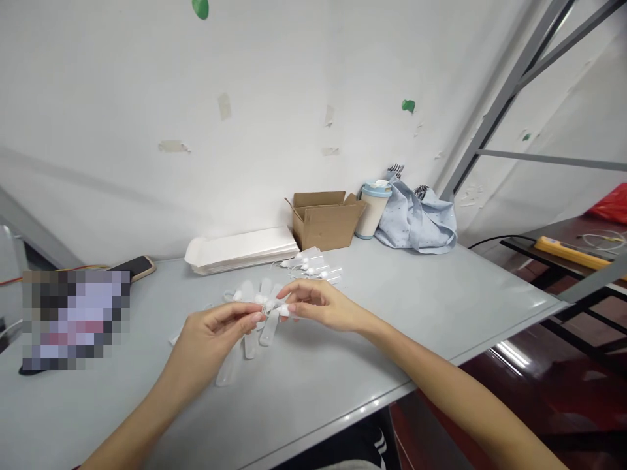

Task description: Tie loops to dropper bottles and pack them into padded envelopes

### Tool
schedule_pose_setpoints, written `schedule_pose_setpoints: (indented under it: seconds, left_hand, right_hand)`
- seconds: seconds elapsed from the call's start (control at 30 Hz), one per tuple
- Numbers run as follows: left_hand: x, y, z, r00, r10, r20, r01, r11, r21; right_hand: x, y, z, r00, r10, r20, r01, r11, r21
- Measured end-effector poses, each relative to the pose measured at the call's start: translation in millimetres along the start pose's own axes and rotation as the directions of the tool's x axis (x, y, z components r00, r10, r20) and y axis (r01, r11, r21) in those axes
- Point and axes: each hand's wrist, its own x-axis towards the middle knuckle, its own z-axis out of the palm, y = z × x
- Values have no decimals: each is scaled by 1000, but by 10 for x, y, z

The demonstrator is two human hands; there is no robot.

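My left hand [210,329] is closed in a pinch on a thin white cord [266,309] above the grey table. Just to its right, the thumb and fingers of my right hand [326,305] grip a small white plastic piece [284,311] on the same cord. Under and around my fingertips lie several translucent plastic strips [269,328] with white ends, fanned out on the tabletop. One longer strip [226,371] reaches toward the front. Behind my right hand, a second group of clear strips with white ends and cords [316,264] lies in a loose pile.
Along the wall stand a stack of white envelopes or sheets [240,248], an open cardboard box [327,225], a lidded cup [373,209] and a light blue cloth bag [416,219]. A phone [140,266] and a blurred-out object [76,320] lie left on the grey table [416,300].
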Motion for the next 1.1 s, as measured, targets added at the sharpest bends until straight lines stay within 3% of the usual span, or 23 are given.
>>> schedule_pose_setpoints:
  seconds: [0.17,0.37,0.67,1.1]
  left_hand:
    - [29,-69,-16,986,-157,56,164,972,-170]
    - [31,-106,7,964,-204,172,253,903,-347]
    - [13,-70,-24,948,-192,256,290,850,-439]
    - [8,-70,-36,943,-195,268,301,842,-447]
  right_hand:
    - [-23,-20,55,1000,3,8,-3,998,63]
    - [-47,-61,112,1000,-3,1,3,998,56]
    - [-53,-84,129,1000,8,3,-8,997,78]
    - [-58,-55,122,1000,7,2,-7,992,126]
